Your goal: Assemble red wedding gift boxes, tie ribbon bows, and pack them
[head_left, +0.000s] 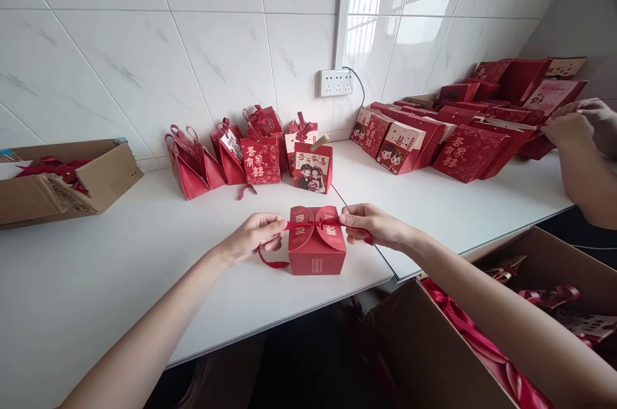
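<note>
A small red gift box (317, 248) with rounded top flaps stands on the white table (96, 267) near its front edge. A red ribbon (308, 224) runs across the box top. My left hand (255, 235) pinches the ribbon's left end, which trails in a loop below the hand. My right hand (373, 226) pinches the right end. Both hands are closed and pull the ribbon outward on either side of the box.
Several finished red boxes (263, 152) stand by the tiled wall. Flat red cartons (457, 132) are stacked at the right, where another person's hands (578, 132) work. A cardboard box (62, 181) sits at left. Another with ribbons (482, 338) stands below right.
</note>
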A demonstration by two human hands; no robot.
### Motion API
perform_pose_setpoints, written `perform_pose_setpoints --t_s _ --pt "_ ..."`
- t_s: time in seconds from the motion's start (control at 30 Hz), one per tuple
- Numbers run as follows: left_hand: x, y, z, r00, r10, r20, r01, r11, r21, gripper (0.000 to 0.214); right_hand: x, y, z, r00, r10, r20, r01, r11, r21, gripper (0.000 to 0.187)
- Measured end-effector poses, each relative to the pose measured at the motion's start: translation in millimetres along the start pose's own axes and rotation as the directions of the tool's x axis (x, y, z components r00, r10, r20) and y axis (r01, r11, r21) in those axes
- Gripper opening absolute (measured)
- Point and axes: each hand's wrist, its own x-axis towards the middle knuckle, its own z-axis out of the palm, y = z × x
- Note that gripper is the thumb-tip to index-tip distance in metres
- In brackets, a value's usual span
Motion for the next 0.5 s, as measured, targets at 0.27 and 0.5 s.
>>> perform_pose_setpoints --t_s 0.27,0.5 --pt "8.9 -14.0 -5.7 0.995 -0.059 0.080 0.065 0.995 -0.078 0.050 -3.5 0.5 -9.3 0.988 0.114 0.100 -0.128 0.980 0.150 0.048" --pt "6.3 -30.3 -1.9 0.993 -0.079 0.089 0.092 0.986 -0.141 0.049 -7.2 -0.1 -11.5 0.973 0.179 0.144 -0.192 0.978 0.077 0.045"
